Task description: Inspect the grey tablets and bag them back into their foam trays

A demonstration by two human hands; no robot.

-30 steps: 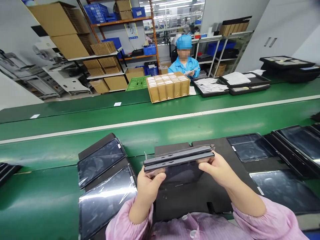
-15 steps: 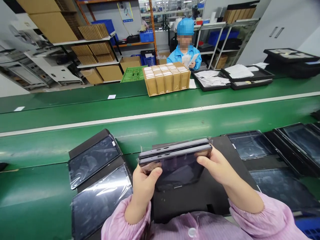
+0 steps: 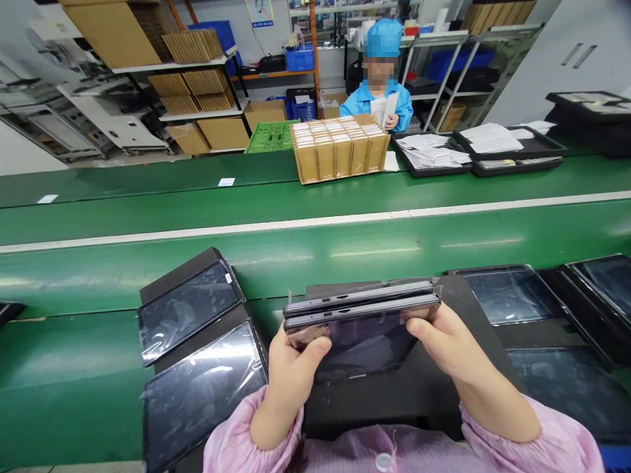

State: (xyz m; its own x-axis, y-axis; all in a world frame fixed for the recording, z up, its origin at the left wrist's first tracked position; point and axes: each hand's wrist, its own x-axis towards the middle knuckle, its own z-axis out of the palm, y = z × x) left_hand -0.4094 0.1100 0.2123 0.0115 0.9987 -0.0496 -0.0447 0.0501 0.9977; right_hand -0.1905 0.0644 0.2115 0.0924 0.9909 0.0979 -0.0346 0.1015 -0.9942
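A green work surface (image 3: 73, 358) runs across a workroom lined with shelves and cartons. Over it, the left hand (image 3: 296, 368) and right hand (image 3: 446, 338) grip the two ends of a pair of dark tablets, thumbs pressing on the nearer tablet (image 3: 367, 341). The farther tablet (image 3: 362, 295) stands just behind it; both are tilted with their port edges up, and clear film sticks out at the corners. Below them lies a black pad (image 3: 374, 407).

To the left, a film-covered upper tablet (image 3: 190, 312) and a lower tablet (image 3: 204, 401) rest on dark backing; more tablets (image 3: 510, 295) lie to the right. Handling seems midway: the pair is held up, not laid down, while the others lie flat, out of the hands; whether those are finished cannot be told. Across the surface, beyond a divided cardboard box (image 3: 342, 164), a co-worker in blue (image 3: 405, 108) holds white papers (image 3: 385, 108).
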